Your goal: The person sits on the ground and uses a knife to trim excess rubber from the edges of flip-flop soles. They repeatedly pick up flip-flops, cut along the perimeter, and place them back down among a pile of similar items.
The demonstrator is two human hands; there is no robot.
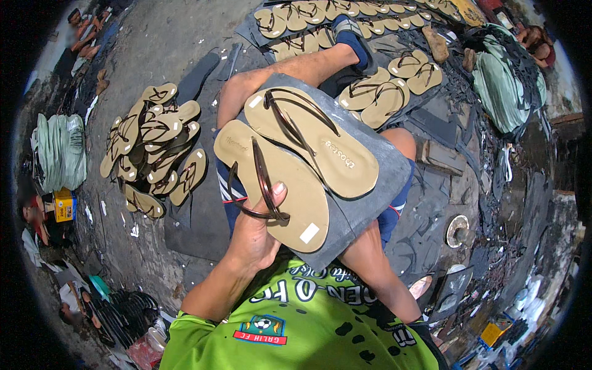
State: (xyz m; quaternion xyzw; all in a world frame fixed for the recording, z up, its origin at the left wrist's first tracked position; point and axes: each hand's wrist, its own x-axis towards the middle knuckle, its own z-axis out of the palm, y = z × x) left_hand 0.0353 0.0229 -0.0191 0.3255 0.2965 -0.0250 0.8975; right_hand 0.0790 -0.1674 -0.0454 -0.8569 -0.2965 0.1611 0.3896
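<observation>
My left hand (pixel 258 237) is closed on the toe-strap end of a beige flip-flop (pixel 287 197), its thumb on top beside the brown strap and its fingers underneath. A second beige flip-flop (pixel 342 163) lies next to it, overlapping slightly, with a similar brown strap. Both rest over a dark grey board (pixel 388 176) across my lap. A small white sticker shows on each sole. My right forearm runs up to the board's near edge, where my right hand (pixel 365 246) goes under it. The fingers of that hand are hidden.
To the left lies a heap of beige flip-flops (pixel 161 128). More pairs (pixel 376 95) sit at the right, and rows of them (pixel 314 15) line the far side. A wooden block (pixel 441 157), a pale green sack (pixel 502 80) and dark rubber scraps lie to the right.
</observation>
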